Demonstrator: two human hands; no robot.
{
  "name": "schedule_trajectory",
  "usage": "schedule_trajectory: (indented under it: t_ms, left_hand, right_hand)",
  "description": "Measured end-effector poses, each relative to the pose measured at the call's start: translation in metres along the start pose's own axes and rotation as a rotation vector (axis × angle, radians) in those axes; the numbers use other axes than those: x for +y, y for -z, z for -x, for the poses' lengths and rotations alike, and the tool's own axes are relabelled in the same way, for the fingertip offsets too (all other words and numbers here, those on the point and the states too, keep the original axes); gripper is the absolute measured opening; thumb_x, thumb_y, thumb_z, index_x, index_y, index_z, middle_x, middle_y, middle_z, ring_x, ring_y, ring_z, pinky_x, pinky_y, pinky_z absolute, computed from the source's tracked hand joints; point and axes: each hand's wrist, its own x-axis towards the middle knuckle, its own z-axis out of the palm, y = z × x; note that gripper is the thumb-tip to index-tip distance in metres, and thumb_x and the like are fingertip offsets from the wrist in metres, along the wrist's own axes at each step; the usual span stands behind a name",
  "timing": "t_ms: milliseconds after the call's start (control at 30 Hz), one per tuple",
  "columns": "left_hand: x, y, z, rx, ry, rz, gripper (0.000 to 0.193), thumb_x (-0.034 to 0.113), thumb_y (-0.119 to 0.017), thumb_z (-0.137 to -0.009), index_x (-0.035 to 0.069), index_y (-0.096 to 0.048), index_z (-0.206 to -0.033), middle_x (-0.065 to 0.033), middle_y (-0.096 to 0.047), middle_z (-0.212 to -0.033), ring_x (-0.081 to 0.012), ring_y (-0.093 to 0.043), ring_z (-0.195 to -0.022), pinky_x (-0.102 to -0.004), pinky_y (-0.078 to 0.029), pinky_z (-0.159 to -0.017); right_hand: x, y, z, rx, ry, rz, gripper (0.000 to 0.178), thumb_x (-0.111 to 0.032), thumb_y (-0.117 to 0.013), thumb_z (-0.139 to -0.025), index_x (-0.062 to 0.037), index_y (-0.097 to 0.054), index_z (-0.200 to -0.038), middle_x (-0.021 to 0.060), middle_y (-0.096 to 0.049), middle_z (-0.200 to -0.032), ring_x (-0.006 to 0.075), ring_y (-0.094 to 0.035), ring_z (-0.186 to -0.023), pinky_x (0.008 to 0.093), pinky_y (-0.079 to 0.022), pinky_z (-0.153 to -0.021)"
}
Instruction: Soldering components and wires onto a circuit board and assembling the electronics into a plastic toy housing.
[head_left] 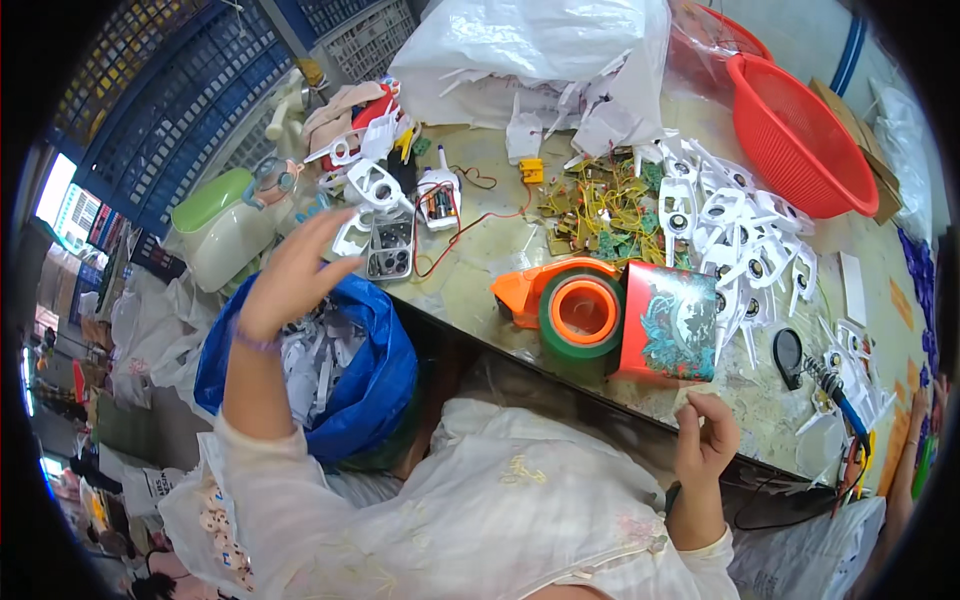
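My left hand (pixel 300 275) is raised over a blue bag (pixel 385 385) full of white plastic parts. Its fingers are stretched out, with nothing visible in them. Just beyond the fingertips are white plastic housings (pixel 373 187) and a compartment tray (pixel 390 250) of small dark parts. At the table's front edge my right hand (pixel 708 440) has its fingers curled in; whatever they hold, if anything, is too small to make out. A red box with a teal pattern (pixel 668 322) is nearest to it, beside an orange tape dispenser (pixel 540 290) with a green-edged roll (pixel 582 345).
Wired circuit boards (pixel 605 205) lie mid-table, left of piled white housings (pixel 745 240). A soldering iron (pixel 838 392) rests at the right. Red basket (pixel 805 140) and white sack (pixel 530 50) stand at the back. Another person's arm (pixel 905 450) shows at the far right.
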Motion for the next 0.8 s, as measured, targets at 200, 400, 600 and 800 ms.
schedule_trajectory:
  t_ms: [200,400,600,800]
  left_hand:
    - [0.028,-0.101,-0.193,-0.078,-0.22,0.165,0.027,0.019,-0.059,-0.084,0.009,-0.064,-0.109,-0.0141,-0.064,-0.109,-0.0318,-0.059,-0.102,-0.039,-0.046,-0.089]
    - [0.038,-0.191,-0.296,-0.188,0.055,-0.089,0.031,0.013,-0.061,-0.077,0.016,-0.068,-0.107,-0.0122,-0.066,-0.107,-0.0314,-0.063,-0.097,-0.0404,-0.049,-0.084]
    - [0.013,-0.225,-0.321,0.009,0.292,0.223,0.025,0.026,-0.062,-0.081,0.012,-0.069,-0.1,-0.0149,-0.067,-0.101,-0.0326,-0.063,-0.096,-0.0409,-0.049,-0.085]
    - [0.027,-0.176,-0.282,0.317,0.627,1.538,0.024,0.021,-0.041,-0.099,0.004,-0.049,-0.115,-0.0102,-0.063,-0.103,-0.0233,-0.061,-0.089,-0.04,-0.05,-0.075]
  right_hand:
    - [0.038,0.0,0.031,0.202,0.118,0.218,0.015,0.008,-0.06,-0.08,-0.001,-0.061,-0.092,0.0042,-0.049,-0.06,0.011,-0.045,-0.048,0.0228,-0.032,-0.045]
    - [0.045,-0.004,0.031,0.289,0.089,0.283,0.015,0.008,-0.061,-0.078,-0.0005,-0.061,-0.091,0.0057,-0.048,-0.057,0.0138,-0.046,-0.046,0.0252,-0.034,-0.043]
    - [0.037,-0.006,0.023,0.243,0.133,0.347,0.014,0.007,-0.062,-0.077,-0.0003,-0.061,-0.089,0.0078,-0.049,-0.057,0.018,-0.048,-0.045,0.028,-0.035,-0.042]
    - [0.033,-0.007,0.021,0.183,0.181,0.388,0.014,0.007,-0.062,-0.077,-0.0006,-0.061,-0.088,0.008,-0.049,-0.056,0.0185,-0.047,-0.044,0.0286,-0.035,-0.042]
